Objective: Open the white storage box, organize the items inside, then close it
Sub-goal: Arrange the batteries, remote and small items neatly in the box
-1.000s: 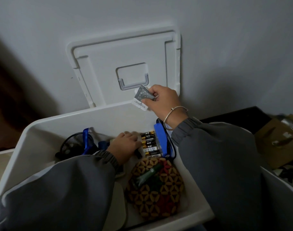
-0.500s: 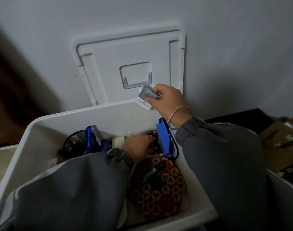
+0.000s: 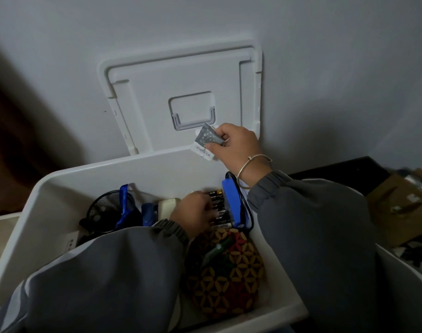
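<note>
Head view: nearest, a patterned woven pouch (image 3: 225,272) lies in the open white storage box (image 3: 61,188). Beyond it the left hand (image 3: 195,212) rests on a row of batteries (image 3: 218,210) beside a blue case (image 3: 231,203), seemingly lining them up; its fingers curl down, their grip hidden. Farther, the right hand (image 3: 238,146) pinches a small packet (image 3: 206,141) above the back rim, likely awaiting a spot. The lid (image 3: 186,75) leans against the wall.
</note>
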Demonstrator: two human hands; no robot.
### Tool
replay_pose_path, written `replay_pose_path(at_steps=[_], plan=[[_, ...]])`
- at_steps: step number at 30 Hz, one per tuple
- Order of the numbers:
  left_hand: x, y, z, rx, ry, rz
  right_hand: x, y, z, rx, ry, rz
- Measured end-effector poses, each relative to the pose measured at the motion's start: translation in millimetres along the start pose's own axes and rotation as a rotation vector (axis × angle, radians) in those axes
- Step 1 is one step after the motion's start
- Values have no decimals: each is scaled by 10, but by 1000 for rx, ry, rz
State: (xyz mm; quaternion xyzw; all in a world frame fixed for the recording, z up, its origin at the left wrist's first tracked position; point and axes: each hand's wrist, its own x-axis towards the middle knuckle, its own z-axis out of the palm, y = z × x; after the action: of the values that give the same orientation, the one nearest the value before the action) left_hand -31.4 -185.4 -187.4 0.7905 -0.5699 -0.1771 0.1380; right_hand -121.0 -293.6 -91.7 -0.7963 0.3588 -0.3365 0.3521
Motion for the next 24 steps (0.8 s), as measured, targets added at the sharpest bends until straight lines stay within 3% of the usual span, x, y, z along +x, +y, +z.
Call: replay_pose_path(at_steps=[3, 5, 9, 13, 20, 24], plan=[[42, -150, -116, 56, 144, -135, 7, 4, -1, -10, -1, -2], [43, -216, -140, 191, 118, -209, 8, 6, 3, -10, 0, 1], [40, -144, -33, 337, 89, -177, 4, 4, -1, -6, 1, 5], [104, -71, 8, 313, 90, -223, 4, -7, -1, -10, -4, 2], [99, -94, -24, 270, -53, -277, 4, -1, -9, 3, -8, 10], [101, -101, -132, 252, 30, -238, 6, 5, 6, 10, -5, 10]])
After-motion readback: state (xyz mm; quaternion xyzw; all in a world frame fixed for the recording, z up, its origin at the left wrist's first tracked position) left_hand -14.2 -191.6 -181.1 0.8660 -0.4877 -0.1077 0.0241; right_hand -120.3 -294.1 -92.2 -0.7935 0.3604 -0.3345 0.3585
